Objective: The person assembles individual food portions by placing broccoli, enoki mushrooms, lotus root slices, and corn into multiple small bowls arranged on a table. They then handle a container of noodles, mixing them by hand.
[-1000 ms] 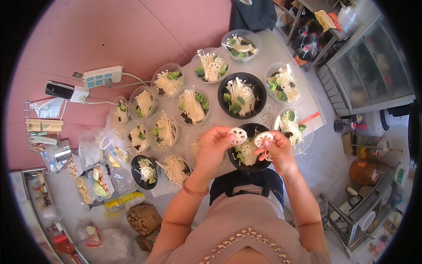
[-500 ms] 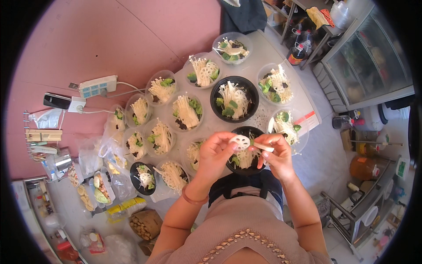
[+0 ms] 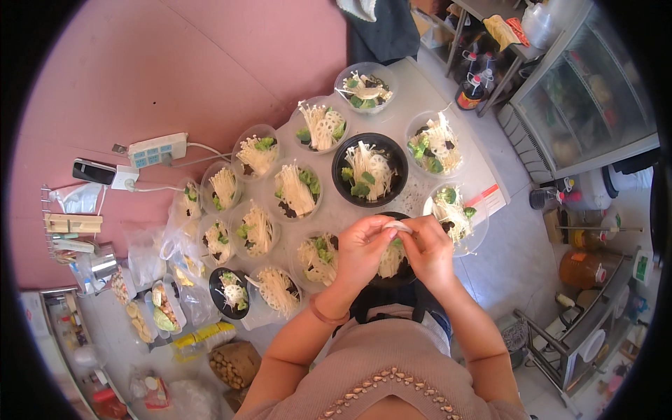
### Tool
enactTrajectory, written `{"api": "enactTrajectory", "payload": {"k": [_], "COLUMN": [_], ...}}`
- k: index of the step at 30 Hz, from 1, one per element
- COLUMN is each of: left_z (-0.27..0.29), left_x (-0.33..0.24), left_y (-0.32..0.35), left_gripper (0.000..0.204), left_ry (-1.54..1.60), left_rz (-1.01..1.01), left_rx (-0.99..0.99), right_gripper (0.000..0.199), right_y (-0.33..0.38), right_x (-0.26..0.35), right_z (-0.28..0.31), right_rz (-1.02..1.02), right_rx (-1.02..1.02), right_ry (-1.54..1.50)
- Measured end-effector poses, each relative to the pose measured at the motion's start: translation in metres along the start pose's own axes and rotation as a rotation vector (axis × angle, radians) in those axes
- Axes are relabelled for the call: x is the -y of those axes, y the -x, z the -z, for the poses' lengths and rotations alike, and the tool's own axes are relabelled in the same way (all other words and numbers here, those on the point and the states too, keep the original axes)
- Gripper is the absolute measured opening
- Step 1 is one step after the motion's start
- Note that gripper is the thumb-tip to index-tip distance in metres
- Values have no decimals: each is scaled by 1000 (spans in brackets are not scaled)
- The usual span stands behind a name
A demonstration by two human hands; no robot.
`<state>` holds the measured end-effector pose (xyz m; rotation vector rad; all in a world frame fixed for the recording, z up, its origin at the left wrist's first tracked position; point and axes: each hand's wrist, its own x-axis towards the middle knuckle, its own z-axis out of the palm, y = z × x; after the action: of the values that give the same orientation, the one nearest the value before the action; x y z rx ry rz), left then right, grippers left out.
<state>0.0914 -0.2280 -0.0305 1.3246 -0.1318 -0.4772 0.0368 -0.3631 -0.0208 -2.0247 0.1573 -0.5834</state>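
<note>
Food-prep kitchen: bowls (image 3: 369, 170), fridge (image 3: 584, 98).

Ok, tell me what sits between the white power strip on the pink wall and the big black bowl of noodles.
In the head view, two clear plastic bowls of noodles and greens lie between the white power strip and the big black bowl.

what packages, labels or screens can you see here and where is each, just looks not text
Phone: dark rectangular screen, far left on the pink surface beside the white power strip.
Yellow packet: long flat wrapper, lower left below the bowls.
Dark sauce bottles: red caps, light labels, on the floor at top right.
Amber jar: orange label patch, right edge.
Red-and-white card: flat at the table's right edge.
</note>
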Motion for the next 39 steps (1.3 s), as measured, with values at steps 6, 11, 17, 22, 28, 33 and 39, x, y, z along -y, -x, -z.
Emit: {"api": "enactTrajectory", "payload": {"k": [6, 11, 17, 22, 28, 33, 39], "left_z": [-9, -16, -20, -26, -9, 25, 35], "left_x": [14, 18, 22, 33, 28, 28, 23], "left_y": [-12, -21, -29, -26, -17, 25, 53], "left_gripper": [19, 19, 20, 23, 23, 20, 21], "left_ry": [35, 56, 126, 298, 246, 80, -25], "left_rz": [63, 117, 126, 226, 185, 198, 198], "left_rx": [-53, -83, -28, -99, -208, -288, -361], "right_gripper": [25, 27, 29, 33, 23, 39, 41], "right_y": [4, -1, -6, -4, -43, -102, -68], "right_x": [-23, -31, -44, -57, -81, -85, -82], "right_z": [-7, -4, -5, -6, 18, 40, 43], "right_rz": [184, 128, 165, 233, -531, -481, -919], "right_rx": [-104, -105, -151, -102, -41, 18, 90], "right_ry": [190, 136, 183, 261, -296, -242, -1195]}}
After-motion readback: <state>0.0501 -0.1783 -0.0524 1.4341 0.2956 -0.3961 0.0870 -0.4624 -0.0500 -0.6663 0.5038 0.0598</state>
